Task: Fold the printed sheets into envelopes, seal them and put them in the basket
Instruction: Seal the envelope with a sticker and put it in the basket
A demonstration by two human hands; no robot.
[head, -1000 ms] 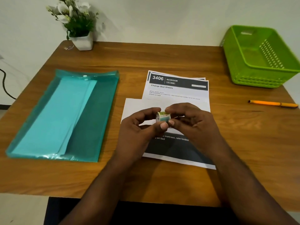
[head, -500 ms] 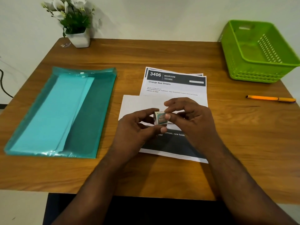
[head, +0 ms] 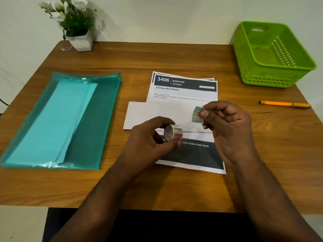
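Wooden table [head: 174, 55]; left hand [head: 148, 145] grips round sticker roll [head: 173, 132].

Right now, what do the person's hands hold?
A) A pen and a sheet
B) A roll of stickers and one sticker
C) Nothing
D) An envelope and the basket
B: the left hand grips the sticker roll, while the right hand pinches one sticker.

On the desk [head: 174, 55]: one green basket [head: 272, 55], one orange pen [head: 284, 104], one potted plant [head: 76, 23], one teal plastic folder [head: 97, 119], one white envelope [head: 157, 114]. Printed sheets [head: 185, 89]: at least two. Sticker rolls [head: 173, 132]: one. Loose stickers [head: 196, 114]: one.
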